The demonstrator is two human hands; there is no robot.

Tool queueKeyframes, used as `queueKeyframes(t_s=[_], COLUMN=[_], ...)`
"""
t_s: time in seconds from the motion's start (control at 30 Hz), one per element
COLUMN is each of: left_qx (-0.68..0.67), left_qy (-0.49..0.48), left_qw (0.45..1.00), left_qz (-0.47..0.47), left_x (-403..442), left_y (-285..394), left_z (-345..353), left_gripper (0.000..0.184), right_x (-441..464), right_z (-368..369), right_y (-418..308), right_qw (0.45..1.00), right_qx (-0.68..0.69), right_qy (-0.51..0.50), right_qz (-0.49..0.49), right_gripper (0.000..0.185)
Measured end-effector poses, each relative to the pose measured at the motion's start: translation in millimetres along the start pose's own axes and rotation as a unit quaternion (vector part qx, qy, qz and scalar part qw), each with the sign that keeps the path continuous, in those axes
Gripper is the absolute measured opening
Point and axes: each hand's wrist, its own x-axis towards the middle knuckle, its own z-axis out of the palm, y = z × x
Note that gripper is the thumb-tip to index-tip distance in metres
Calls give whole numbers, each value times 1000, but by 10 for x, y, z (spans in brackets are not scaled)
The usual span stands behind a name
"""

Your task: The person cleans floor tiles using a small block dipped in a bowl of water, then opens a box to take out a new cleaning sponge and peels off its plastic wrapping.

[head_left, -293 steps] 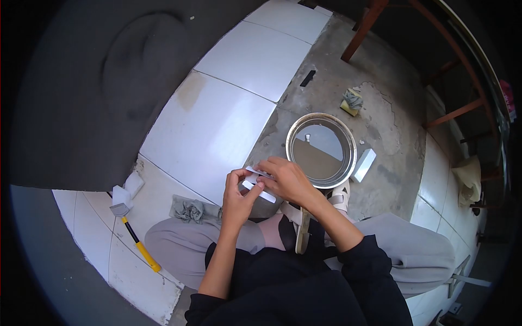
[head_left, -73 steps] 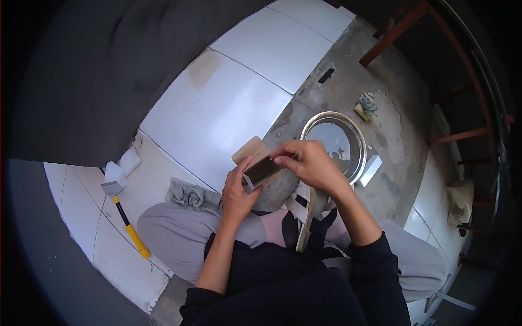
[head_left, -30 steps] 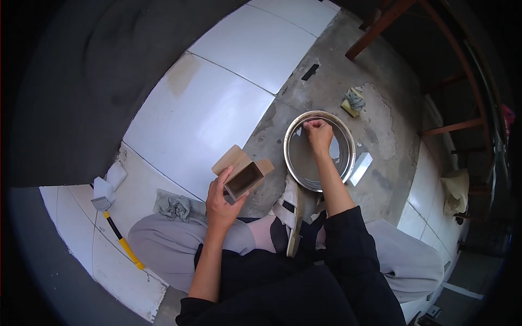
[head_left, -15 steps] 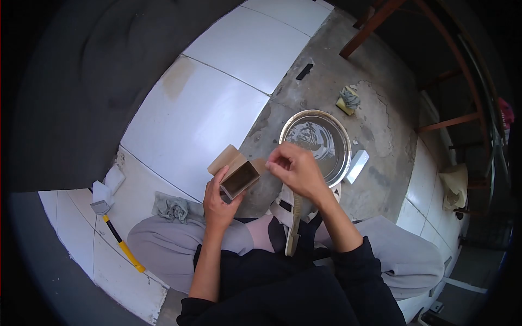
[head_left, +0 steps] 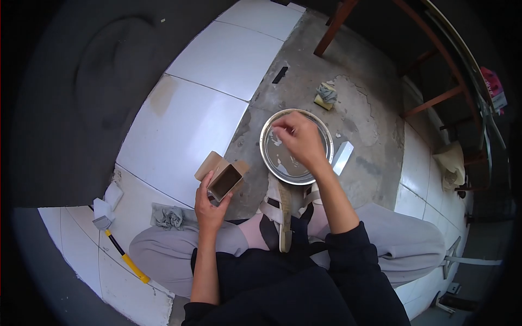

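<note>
My left hand (head_left: pixel 209 211) is wrapped round a small open cardboard box (head_left: pixel 216 183), its flaps folded out and its mouth tilted up toward me. The inside looks brown, and I cannot make out any contents. Over a round metal basin (head_left: pixel 263 146) of water hangs my right hand (head_left: pixel 300 140), fingers bent in and pinched together. Whatever those fingertips hold, if anything, is hidden or too small to see. Just below the basin are my feet in strapped sandals (head_left: pixel 285 223).
Right of the basin lies a long white box (head_left: pixel 342 157). Beyond it sits a yellow sponge (head_left: pixel 323 103) with a grey cloth. A scraper with a yellow-black handle (head_left: pixel 128 258) and a crumpled grey cloth (head_left: pixel 167 216) lie at left. A wooden frame (head_left: pixel 435 102) stands at right.
My right hand has moved from beside the box to over the basin. The water's ripples have calmed. My left hand still holds the box, and the view has shifted slightly.
</note>
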Motion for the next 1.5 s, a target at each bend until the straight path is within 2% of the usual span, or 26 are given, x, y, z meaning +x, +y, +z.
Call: queueKeyframes(t_s=[0.1,0.17,0.23,0.37,0.53,0.63,0.83,0.93,1.03,1.13,1.43,1.5], left_qx=[6,-5,-7,10,16,27,30,22,21,17,6,16], left_qy=[2,0,-3,-3,-3,0,7,4,3,0,1,0], left_qw=[1000,1000,1000,1000,1000,999,999,999,999,1000,1000,1000], left_qz=[9,-1,-10,2,13,23,37,34,31,25,16,17], left_x=[-18,-29,-36,-15,-6,6,6,9,17,13,4,1], left_y=[-4,-23,-25,-39,-83,-55,-95,-104,-71,-77,-85,-89], left_z=[-7,-6,1,17,26,20,35,32,20,27,33,27], left_gripper=[73,73,72,72,72,72,72,72,73,73,73,73], right_x=[245,187,22,-212,-260,-217,-198,-224,-196,-164,-167,-133], right_z=[-473,-739,-913,-999,-905,-867,-819,-829,-852,-907,-880,-941], right_y=[1075,1797,2227,2579,2635,2633,2620,2650,2689,2712,2894,2879], right_qw=[977,947,927,917,900,896,897,916,921,920,901,905], right_qx=[-136,-223,-268,-283,-356,-373,-372,-347,-320,-311,-394,-352], right_qy=[119,103,61,43,70,32,1,19,19,-7,41,76], right_qz=[111,208,256,279,239,240,238,203,220,236,177,228], right_gripper=[15,14,14,13,15,18,13,15,18,12,13,14])
